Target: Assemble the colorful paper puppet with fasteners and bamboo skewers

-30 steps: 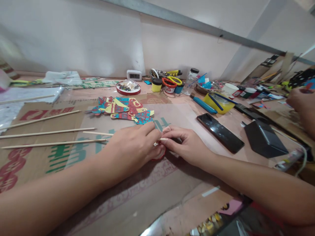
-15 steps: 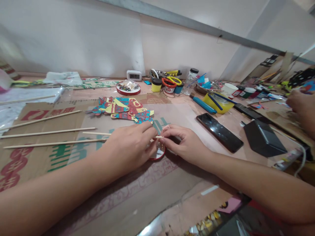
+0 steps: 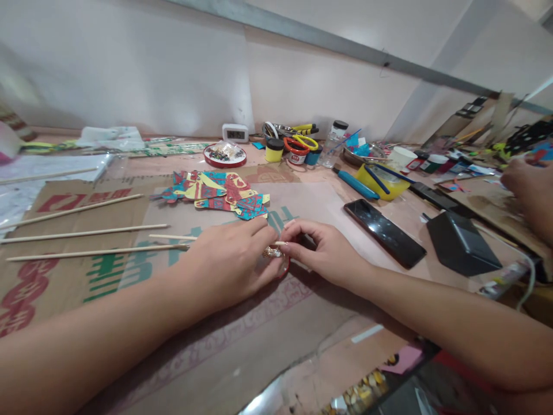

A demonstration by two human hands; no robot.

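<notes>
My left hand [image 3: 235, 253] is closed around a thin wooden stick [image 3: 173, 237], which runs out to the left behind the knuckles. The fingers of my right hand [image 3: 317, 245] pinch at the stick's other end, close to my left fingertips. Below the fingers lies a red-rimmed dish [image 3: 286, 268], mostly hidden, with small shiny beads [image 3: 272, 252] showing between the hands. Just beyond my left hand, a painted paper puppet [image 3: 216, 193] in red, blue and yellow lies flat, its parts joined by small fasteners.
Several wooden sticks [image 3: 86, 233] lie on the cardboard [image 3: 64, 276] at left. A phone [image 3: 384, 232] and black box [image 3: 462, 242] sit at right. A bead dish [image 3: 225, 154], clock [image 3: 235, 133] and paint jars [image 3: 273, 150] line the back. Another person's hand [image 3: 527, 184] is far right.
My hands stay together at the stick's end with only slight shifts. My left hand has lowered a little over the dish, and more beads show between the fingers.
</notes>
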